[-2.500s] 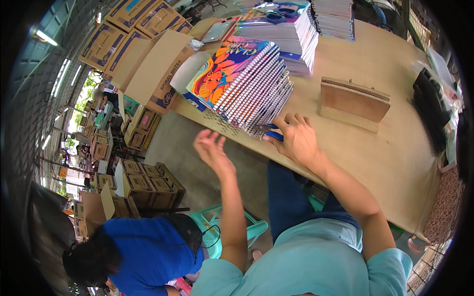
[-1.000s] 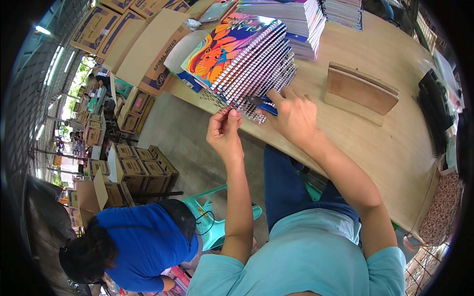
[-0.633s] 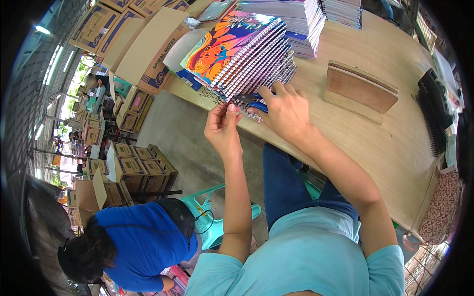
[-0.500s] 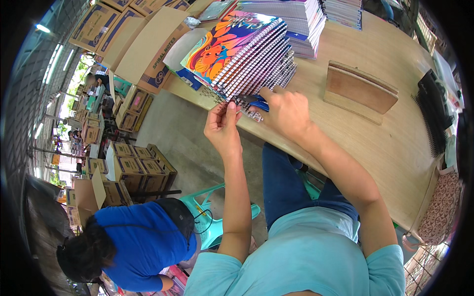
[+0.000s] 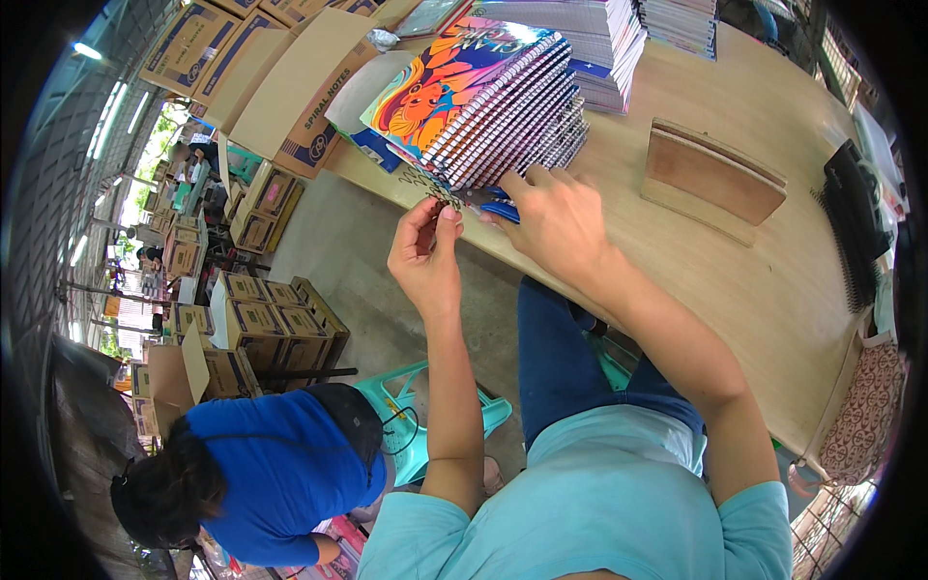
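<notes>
My left hand (image 5: 427,259) is closed, thumb and fingertips pinching a dark wire spiral (image 5: 423,182) at the desk's near edge. Against it, my right hand (image 5: 563,217) grips a blue-handled pair of pliers (image 5: 501,209). The tool's jaws point left toward the pinched wire, and my fingers partly cover its handles. Just beyond both hands stands a stack of spiral notebooks (image 5: 512,121), their wire bindings facing me. The top one has a colourful cover with an orange figure.
A wooden stand (image 5: 710,179) rests on the desk (image 5: 677,300) to the right. More notebook stacks (image 5: 604,58) lie behind. An open cardboard box (image 5: 300,101) is at the far left. A person in blue (image 5: 280,464) sits at lower left beside a turquoise stool (image 5: 406,425).
My left hand has shifted slightly left with the wire. The pliers have moved a little left, and the pale wire strip seen below them no longer shows.
</notes>
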### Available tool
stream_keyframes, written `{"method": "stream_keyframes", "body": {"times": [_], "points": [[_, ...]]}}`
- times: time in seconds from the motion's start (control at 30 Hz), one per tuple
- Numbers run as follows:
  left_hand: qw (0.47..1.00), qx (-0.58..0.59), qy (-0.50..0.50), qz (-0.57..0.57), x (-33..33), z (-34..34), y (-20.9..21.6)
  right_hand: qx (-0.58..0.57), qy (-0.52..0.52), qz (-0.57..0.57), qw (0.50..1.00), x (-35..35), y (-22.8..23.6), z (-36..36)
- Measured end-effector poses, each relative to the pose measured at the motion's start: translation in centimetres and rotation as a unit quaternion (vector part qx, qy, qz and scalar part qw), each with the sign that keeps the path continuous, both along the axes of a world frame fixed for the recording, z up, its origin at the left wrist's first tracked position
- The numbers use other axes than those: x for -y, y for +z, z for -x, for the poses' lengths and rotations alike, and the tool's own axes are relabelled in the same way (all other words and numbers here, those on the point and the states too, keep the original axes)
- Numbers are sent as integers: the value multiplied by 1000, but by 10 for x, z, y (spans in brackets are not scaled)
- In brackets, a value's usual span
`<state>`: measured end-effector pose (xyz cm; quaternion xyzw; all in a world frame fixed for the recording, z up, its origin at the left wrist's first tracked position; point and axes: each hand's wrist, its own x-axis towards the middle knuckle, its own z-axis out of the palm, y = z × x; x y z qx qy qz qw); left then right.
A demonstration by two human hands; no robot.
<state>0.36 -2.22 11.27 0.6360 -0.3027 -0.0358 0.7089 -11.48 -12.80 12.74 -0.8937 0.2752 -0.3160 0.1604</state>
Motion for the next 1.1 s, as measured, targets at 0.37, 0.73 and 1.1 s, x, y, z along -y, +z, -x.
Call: {"method": "stream_keyframes", "body": {"times": [0.37, 0.73, 1.1], "points": [[1000, -14, -25, 4, 1, 6, 17, 72, -37, 60, 995, 2, 5, 7], [1000, 0, 1, 12, 10, 0, 18, 44, -43, -13, 998, 5, 9, 11], [1000, 26, 1, 14, 12, 3, 21, 16, -26, 19, 999, 8, 14, -1]]}}
